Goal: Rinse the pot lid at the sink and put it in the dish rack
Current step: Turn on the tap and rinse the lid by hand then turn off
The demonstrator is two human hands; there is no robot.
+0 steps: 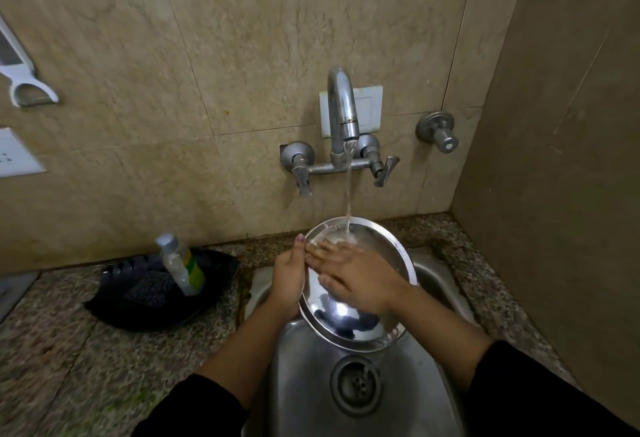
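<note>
A round steel pot lid (384, 253) is held tilted over the steel sink (304, 367), under the running tap (341, 107). Water falls from the spout onto the lid's upper part. My left hand (289, 280) grips the lid's left rim, thumb pointing up. My right hand (356, 277) lies flat on the lid's inner face, fingers spread and pointing left into the water. No dish rack is in view.
A black tray (138, 298) holding a clear bottle (181, 265) with a yellow-green label stands on the granite counter left of the sink. A separate valve (438, 130) juts from the tiled wall on the right. The sink drain (356, 384) is near me.
</note>
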